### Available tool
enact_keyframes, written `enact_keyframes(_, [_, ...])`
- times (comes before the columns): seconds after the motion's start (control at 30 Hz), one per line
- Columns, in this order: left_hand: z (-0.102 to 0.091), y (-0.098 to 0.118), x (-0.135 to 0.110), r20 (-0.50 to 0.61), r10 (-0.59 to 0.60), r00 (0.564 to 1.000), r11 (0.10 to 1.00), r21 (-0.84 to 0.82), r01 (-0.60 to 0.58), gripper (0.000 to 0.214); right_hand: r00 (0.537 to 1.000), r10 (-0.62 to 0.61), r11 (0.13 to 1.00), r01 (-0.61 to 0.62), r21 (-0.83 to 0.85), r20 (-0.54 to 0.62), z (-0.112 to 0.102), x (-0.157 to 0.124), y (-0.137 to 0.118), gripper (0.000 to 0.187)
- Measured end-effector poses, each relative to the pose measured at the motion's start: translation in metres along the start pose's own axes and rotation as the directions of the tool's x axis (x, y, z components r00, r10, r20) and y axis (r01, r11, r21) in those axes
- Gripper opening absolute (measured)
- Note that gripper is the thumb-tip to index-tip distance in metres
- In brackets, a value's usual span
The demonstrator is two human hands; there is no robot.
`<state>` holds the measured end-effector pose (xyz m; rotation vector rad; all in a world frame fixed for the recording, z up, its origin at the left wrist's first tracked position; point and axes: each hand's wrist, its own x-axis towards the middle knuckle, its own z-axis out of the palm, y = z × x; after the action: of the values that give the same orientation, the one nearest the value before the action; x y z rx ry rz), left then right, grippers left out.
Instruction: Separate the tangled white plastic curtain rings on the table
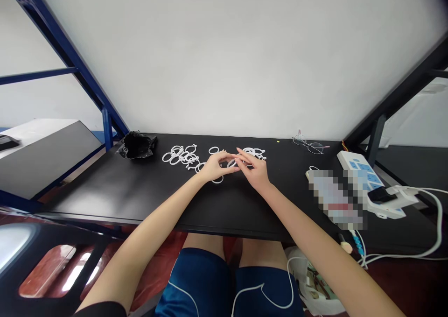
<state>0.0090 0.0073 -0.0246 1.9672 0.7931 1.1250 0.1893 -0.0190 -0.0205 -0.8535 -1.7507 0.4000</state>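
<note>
Above the middle of the black table my left hand (216,166) and my right hand (256,170) meet at the fingertips. Between them shows a white plastic ring (231,164), pinched by the fingers of both hands and partly covered by them. Left of my hands lies a loose pile of white rings with small eyelets (180,155). A single white ring (213,150) is just behind my left hand, and another ring (217,180) lies partly under it. Behind my right hand sits a second small cluster of white rings (259,152).
A crumpled black plastic bag (137,145) stands open at the back left. Eyeglasses (310,144) lie at the back right. Further right are a blurred-out phone (336,200), a power strip (360,167) and white cables (439,214). Blue frame bars (70,55) rise at the left.
</note>
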Motion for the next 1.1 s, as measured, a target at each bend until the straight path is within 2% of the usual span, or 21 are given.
enact_keyframes(0.17, [-0.003, -0.001, 0.001, -0.061, -0.027, 0.998, 0.999, -0.029, 0.025, 0.041, 0.993, 0.116, 0.988, -0.115, 0.106, 0.0, 0.003, -0.001, 0.003, 0.028])
enact_keyframes(0.3, [-0.003, 0.0, 0.001, -0.091, -0.043, 0.995, 0.999, -0.015, 0.042, 0.036, 0.959, 0.278, 0.926, -0.282, 0.249, 0.054, 0.005, 0.0, 0.004, 0.027])
enact_keyframes(0.4, [-0.003, 0.002, 0.001, -0.096, -0.073, 0.993, 0.997, -0.021, 0.071, 0.036, 0.936, 0.338, 0.881, -0.353, 0.315, 0.101, 0.005, 0.002, 0.005, 0.03])
enact_keyframes(0.63, [-0.004, 0.008, 0.002, -0.041, -0.24, 0.97, 0.945, -0.24, 0.224, 0.041, 0.917, 0.378, 0.836, -0.398, 0.378, 0.13, 0.005, 0.004, 0.011, 0.033])
enact_keyframes(0.93, [-0.007, 0.004, 0.002, -0.135, -0.248, 0.959, 0.943, -0.26, 0.207, 0.042, 0.912, 0.392, 0.851, -0.41, 0.329, 0.122, 0.008, 0.004, 0.011, 0.044])
enact_keyframes(1.1, [-0.008, 0.005, 0.002, -0.115, -0.227, 0.967, 0.938, -0.295, 0.185, 0.043, 0.915, 0.384, 0.858, -0.404, 0.318, 0.128, 0.009, 0.003, 0.012, 0.038])
